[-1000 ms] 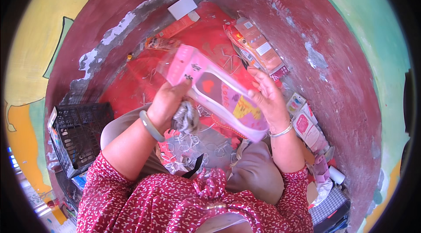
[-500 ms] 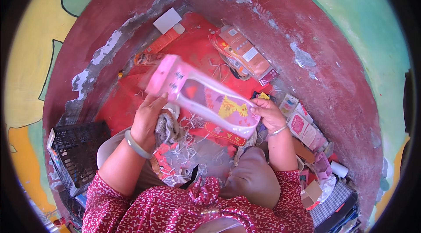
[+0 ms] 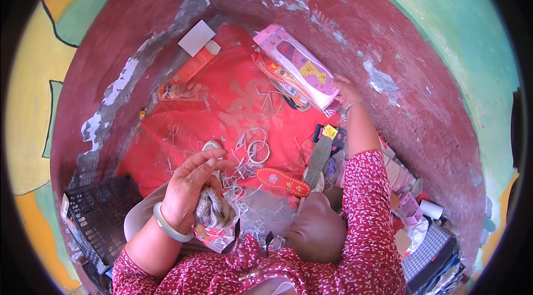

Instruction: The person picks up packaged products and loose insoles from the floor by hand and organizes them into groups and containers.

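The right hand (image 3: 346, 92) grips the near end of a pink package (image 3: 297, 64), which sits at the far right over a patterned strip (image 3: 277, 70), close to the wall (image 3: 383, 53); whether its whole weight is borne there I cannot tell. The left hand (image 3: 187, 185) is half open, fingers loosely bent. Just below its fingers is a grey knit bundle (image 3: 215, 209); whether they touch is unclear. Between the hands, white ties (image 3: 256, 149) lie tangled on a red sheet (image 3: 222, 107). Nearer the knee (image 3: 317, 229) are a red insole (image 3: 283, 182) and, just beside it, a grey strip (image 3: 318, 159). Farther out, an orange box (image 3: 193, 66) and a white box (image 3: 196, 38) stand at the far left, a black crate (image 3: 102, 218) at near left, and a white roll (image 3: 431, 210) at right.
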Available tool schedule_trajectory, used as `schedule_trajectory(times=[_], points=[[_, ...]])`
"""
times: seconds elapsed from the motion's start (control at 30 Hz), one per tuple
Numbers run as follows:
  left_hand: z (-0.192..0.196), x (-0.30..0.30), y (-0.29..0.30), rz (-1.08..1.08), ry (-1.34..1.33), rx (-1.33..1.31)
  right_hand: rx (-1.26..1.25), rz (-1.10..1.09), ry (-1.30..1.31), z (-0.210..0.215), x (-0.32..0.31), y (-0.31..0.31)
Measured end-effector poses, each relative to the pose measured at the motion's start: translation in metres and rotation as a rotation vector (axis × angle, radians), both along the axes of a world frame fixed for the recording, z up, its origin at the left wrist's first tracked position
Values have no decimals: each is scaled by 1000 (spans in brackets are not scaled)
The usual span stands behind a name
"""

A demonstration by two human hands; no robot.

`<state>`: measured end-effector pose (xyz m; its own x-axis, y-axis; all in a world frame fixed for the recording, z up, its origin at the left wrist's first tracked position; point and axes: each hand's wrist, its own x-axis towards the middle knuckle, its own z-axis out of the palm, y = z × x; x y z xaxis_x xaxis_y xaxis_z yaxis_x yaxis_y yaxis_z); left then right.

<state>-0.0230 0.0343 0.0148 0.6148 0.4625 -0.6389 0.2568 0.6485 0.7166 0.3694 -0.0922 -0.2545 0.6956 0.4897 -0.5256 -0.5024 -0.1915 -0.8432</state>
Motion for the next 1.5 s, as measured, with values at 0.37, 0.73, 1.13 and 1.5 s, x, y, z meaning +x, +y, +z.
schedule_trajectory(times=[0.37, 0.73, 1.13, 1.5], points=[[1, 5, -9, -11, 77, 51, -824, 529, -1045, -29, -78, 22], [-3, 11, -34, 3, 123, 143, -568, 9, -680, -29, -72, -69], [-13, 21, -44, -69, 130, 189, -113, -1350, 474, -139, -79, -367], [-18, 26, -52, -120, 117, 205, 146, -1174, 102, -68, -115, -322]])
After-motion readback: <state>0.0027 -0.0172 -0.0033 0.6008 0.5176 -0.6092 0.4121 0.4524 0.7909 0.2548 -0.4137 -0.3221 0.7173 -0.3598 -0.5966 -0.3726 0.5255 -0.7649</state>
